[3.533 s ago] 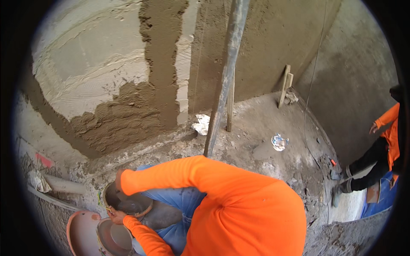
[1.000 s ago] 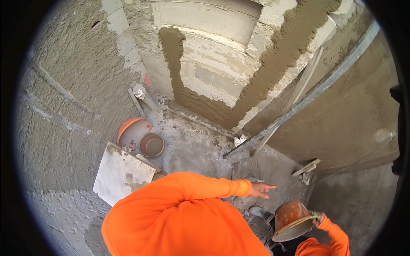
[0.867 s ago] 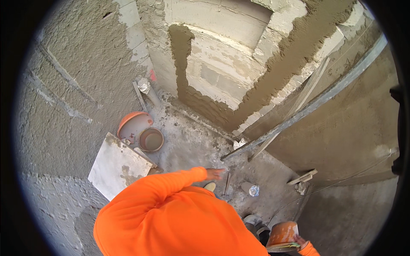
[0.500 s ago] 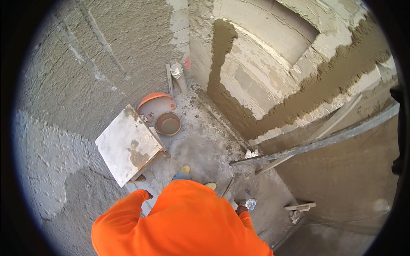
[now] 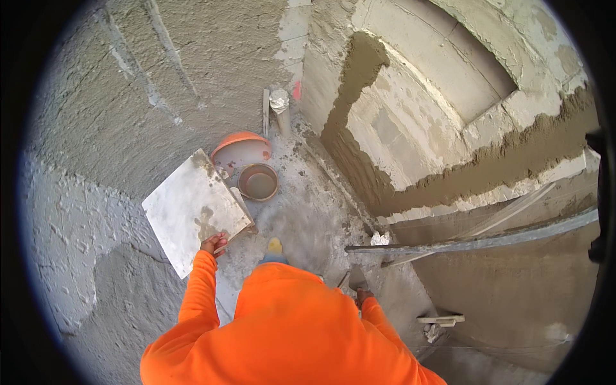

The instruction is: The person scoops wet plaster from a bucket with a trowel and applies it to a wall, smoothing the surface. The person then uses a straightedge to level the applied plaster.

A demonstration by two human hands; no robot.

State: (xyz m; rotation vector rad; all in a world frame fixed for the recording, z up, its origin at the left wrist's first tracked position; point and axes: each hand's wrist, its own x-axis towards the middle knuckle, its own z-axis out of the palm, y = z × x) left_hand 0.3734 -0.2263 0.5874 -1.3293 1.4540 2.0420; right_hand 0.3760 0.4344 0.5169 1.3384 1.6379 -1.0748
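My left hand [image 5: 214, 244] reaches to the near right edge of a square pale board [image 5: 176, 208], its fingers partly spread over the rim. Whether the fingertips press on the board, I cannot tell. A wet grey-brown mortar patch [image 5: 206, 222] lies on the board just beyond that hand. Low on my right side, my right hand [image 5: 364, 296] is closed around a trowel, whose grey blade [image 5: 357, 277] points away from me. Its handle is hidden in my grip.
Beyond the board stand a round bucket [image 5: 258, 182] and an orange tub [image 5: 242, 149]. A long metal straightedge [image 5: 475, 244] leans across the right side. A wooden float [image 5: 441, 319] lies at lower right. Fresh mortar bands [image 5: 443, 191] cover parts of the right wall.
My left hand has moved forward from beside my body to the board's edge. My right hand has shifted slightly forward with the trowel. The view has turned a little.
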